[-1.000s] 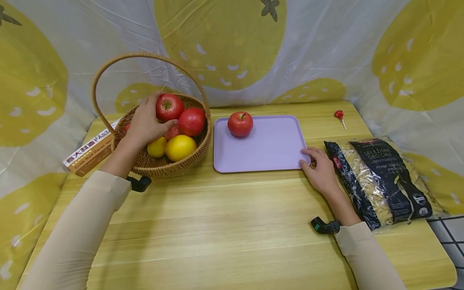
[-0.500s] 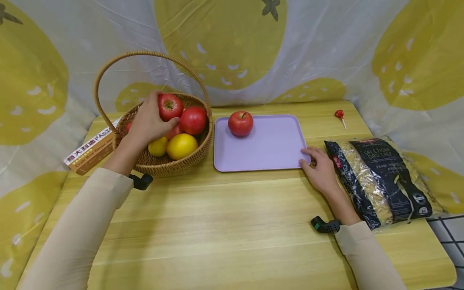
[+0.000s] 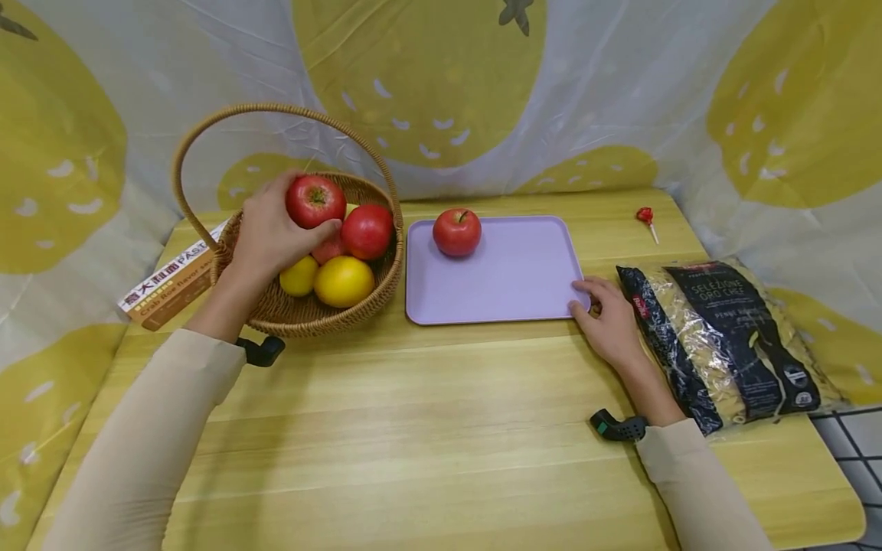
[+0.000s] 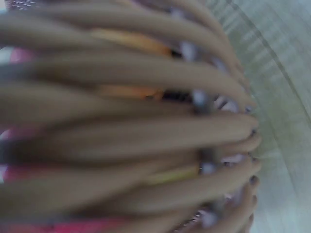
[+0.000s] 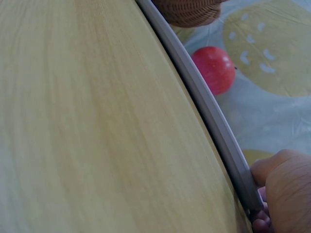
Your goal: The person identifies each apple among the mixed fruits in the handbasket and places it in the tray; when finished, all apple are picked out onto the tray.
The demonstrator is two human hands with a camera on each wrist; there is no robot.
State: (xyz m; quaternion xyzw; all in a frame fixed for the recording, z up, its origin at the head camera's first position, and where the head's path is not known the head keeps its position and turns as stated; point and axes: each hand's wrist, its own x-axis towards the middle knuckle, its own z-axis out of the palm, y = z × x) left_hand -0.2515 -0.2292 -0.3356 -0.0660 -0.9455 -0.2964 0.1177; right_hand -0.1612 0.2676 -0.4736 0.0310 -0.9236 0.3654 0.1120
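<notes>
In the head view my left hand grips a red apple at the top of the fruit in a wicker basket, thumb on its near side. Beside that apple lie another red fruit and two yellow lemons, the larger lemon in front. My right hand holds the right front corner of a lilac tray, thumb and fingers at its rim. A red apple rests at the tray's back left. Woven strands of the basket fill the left wrist view, hiding the left hand there.
A pasta box lies partly behind the basket's left side. On the right, a bag of penne lies close to the right forearm, and a red lollipop sits farther back. The basket's tall handle arches over the left hand.
The gripped apple has shifted slightly left and looks larger, with a pale green patch now showing behind it. My left hand has moved with it. The right hand and tray have stayed put.
</notes>
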